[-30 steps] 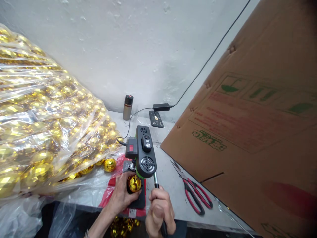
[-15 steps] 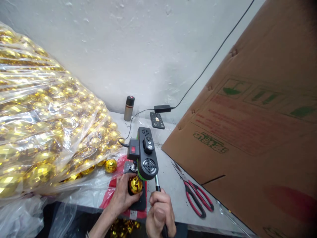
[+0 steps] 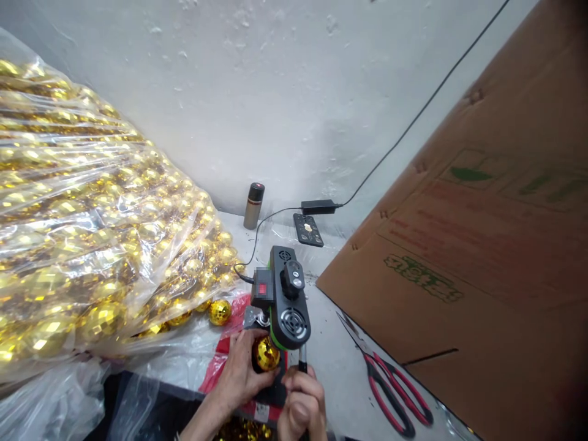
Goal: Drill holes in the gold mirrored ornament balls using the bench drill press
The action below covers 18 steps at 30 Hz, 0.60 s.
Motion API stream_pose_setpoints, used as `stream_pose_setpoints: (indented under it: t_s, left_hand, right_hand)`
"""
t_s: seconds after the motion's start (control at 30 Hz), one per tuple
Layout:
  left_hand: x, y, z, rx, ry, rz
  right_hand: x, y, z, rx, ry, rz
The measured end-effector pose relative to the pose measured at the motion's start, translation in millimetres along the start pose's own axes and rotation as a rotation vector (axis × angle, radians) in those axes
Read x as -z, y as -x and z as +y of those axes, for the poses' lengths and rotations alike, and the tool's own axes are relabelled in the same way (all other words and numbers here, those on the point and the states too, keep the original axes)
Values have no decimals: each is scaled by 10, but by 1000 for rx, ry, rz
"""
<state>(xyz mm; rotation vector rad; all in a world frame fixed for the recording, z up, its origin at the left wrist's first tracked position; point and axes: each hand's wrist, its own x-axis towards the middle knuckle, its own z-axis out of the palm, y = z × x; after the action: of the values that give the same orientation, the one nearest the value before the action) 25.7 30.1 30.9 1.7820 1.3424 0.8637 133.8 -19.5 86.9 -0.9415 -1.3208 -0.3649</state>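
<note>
My left hand is closed round a shiny gold mirrored ball, thumb on its near side and fingers behind. The ball sits under the front end of a black and green machine, over a dark base. To the right of the ball, my right hand wraps round the black grip of a metal lever at the machine's side. Another gold ball lies on the table, left of the machine and beside red plastic.
A big clear bag of gold balls fills the left. Red-handled scissors lie by a large cardboard box on the right. Behind the machine are a bottle, a phone and a black adapter with a cable.
The whole view has shifted, so the objects appear farther right and slightly lower. Both hands keep their holds on the ball and the lever.
</note>
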Motion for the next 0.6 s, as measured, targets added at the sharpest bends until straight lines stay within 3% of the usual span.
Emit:
stream_pose_setpoints:
  t_s: [0.13,0.23,0.33,0.4,0.53,0.6]
  left_hand:
    - [-2,36,-34,-12,3,17]
    - [80,212,-133,-103,-14,6]
    - [280,427,-287,-300,-92,5]
    - [465,464,-376,-390,-170,54]
    - [798,121,-433,-337,-418,297]
    - [881,-147,-408,-266,-528,270]
  right_hand:
    - [76,-494,-204,-221,1,11]
    - [66,-849,-386,-301,-40,3]
    - [33,-964,-437,-352,-28,12]
    - [17,-918,-398,-264,-57,28]
    - [20,-763,-294,-154,-71,37]
    - [36,-725,-271,-159,-68,7]
